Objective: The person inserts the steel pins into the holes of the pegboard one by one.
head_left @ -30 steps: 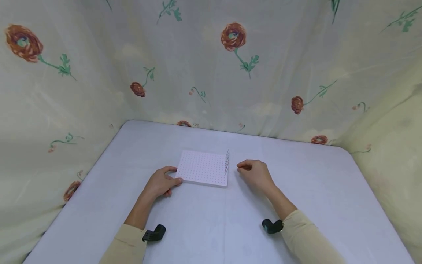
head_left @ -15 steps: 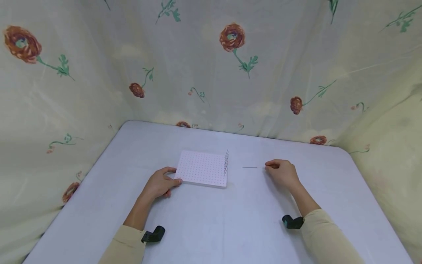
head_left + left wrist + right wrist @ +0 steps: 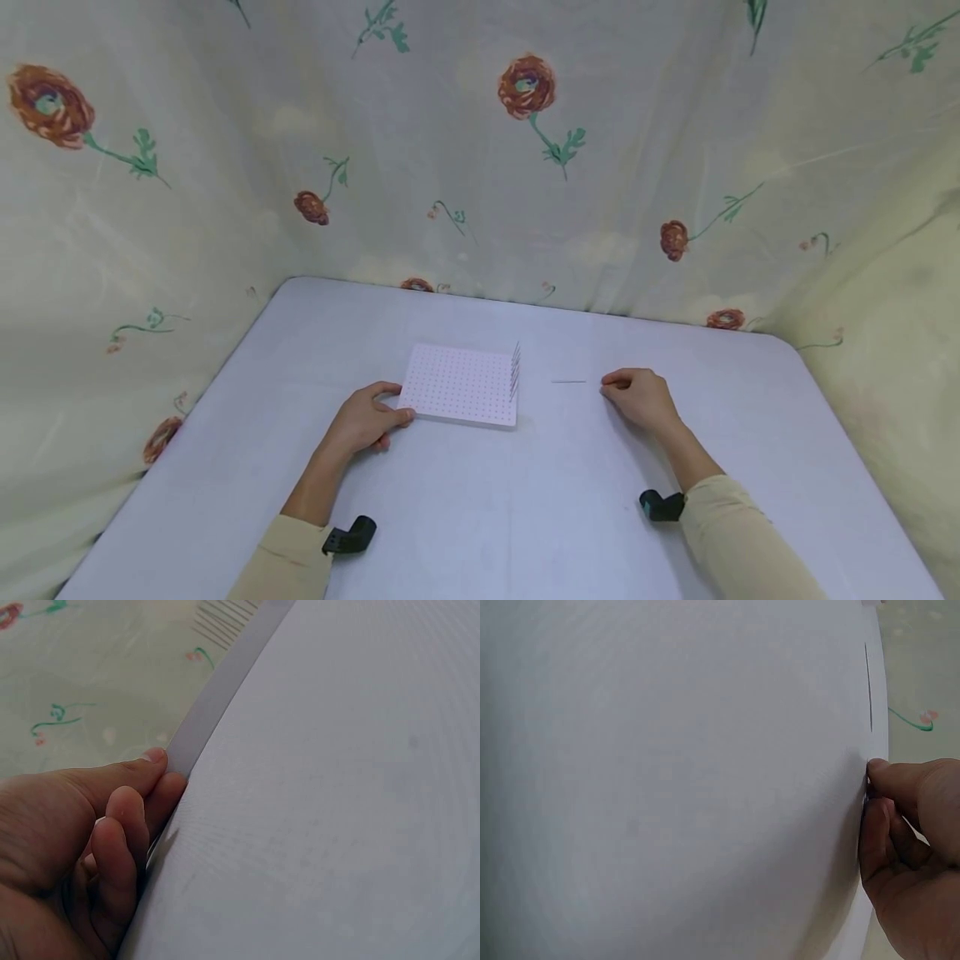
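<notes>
My left hand [image 3: 367, 417] grips the near left corner of a white board [image 3: 457, 379] covered with rows of small holes. In the left wrist view the thumb and fingertips [image 3: 154, 761] meet the board's edge. Several thin dark rods [image 3: 515, 371] stand in a row along the board's right side. A single thin rod [image 3: 568, 382] lies flat on the table, right of the board. Just beyond its right end is my right hand [image 3: 641, 398], thumb and fingers drawn together close to the table. Whether something thin is between those fingertips [image 3: 877, 766] is hidden.
A white-covered table [image 3: 465, 517] lies under everything. Behind and at both sides hangs a floral curtain [image 3: 420, 100]. Black wrist cameras [image 3: 349, 535] sit on both wrists.
My right hand moved right, away from the board, and then stayed almost still. The lying rod came into view where that hand was. My left hand and the board have not moved.
</notes>
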The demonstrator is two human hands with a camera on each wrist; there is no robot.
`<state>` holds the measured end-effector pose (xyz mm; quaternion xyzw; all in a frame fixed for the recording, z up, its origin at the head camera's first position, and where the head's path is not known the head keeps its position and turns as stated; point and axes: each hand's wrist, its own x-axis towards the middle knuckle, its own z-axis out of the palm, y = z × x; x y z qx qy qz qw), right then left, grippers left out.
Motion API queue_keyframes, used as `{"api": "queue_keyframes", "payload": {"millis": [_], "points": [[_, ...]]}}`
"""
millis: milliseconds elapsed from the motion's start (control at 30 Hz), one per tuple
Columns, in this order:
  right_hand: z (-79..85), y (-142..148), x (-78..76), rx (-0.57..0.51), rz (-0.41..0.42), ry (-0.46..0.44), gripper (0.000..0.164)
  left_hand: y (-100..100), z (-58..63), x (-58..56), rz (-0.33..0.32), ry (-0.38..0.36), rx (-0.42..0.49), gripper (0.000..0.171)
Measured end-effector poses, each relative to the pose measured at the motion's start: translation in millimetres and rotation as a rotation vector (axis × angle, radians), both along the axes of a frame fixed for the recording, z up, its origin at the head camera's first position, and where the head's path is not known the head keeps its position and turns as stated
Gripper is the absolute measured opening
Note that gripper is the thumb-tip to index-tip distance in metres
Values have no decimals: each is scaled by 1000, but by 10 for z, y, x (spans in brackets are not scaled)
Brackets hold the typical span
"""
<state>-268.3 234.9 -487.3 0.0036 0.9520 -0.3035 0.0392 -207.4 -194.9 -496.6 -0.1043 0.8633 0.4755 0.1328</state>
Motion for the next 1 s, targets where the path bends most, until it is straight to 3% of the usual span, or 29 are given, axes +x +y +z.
{"api": "queue_keyframes", "payload": {"millis": [400, 1000], "points": [[11, -112, -75, 34, 36, 38, 21, -9, 5, 3, 3, 15, 2, 63], [78, -279, -176, 84, 83, -7, 18, -13, -14, -8, -1, 14, -8, 62]]}}
